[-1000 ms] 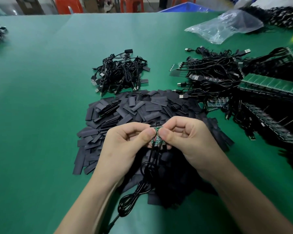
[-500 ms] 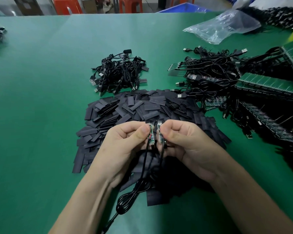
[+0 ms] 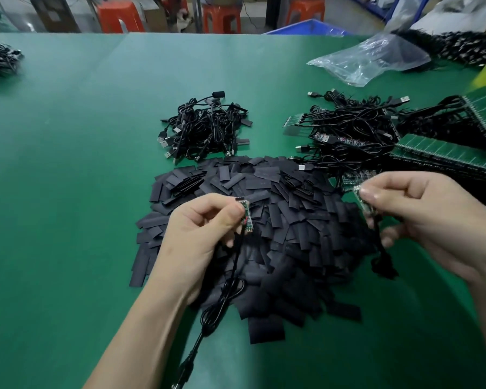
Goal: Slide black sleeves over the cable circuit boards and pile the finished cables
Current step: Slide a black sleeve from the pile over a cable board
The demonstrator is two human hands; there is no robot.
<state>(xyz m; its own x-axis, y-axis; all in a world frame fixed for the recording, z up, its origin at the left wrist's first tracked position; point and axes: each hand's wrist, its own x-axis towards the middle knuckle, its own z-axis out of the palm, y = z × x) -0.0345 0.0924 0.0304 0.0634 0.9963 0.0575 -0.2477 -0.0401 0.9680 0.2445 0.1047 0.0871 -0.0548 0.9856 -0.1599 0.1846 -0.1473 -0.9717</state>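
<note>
**Two cable circuit boards drawn apart.** Half a second earlier both boards were held side by side, almost touching, above the middle of the sleeve heap. Now the hands are well apart, the right hand (image 3: pixel 421 214) having moved toward the heap's right edge. The left hand (image 3: pixel 199 234) pinches the left circuit board (image 3: pixel 246 217) between thumb and forefinger. Its grip is narrow and closed on the board, which stands nearly upright with its green face bare. The left cable (image 3: pixel 230 279) hangs from it in loops toward the worktop (image 3: pixel 68 164). The right hand pinches the right circuit board (image 3: pixel 364 202) in the same way, tilted and blurred, with the right cable (image 3: pixel 383 262) bunched below the fingers. The black sleeves (image 3: pixel 292 209) lie heaped beneath both hands. The finished cables (image 3: pixel 205 127) are piled just beyond the heap.
</note>
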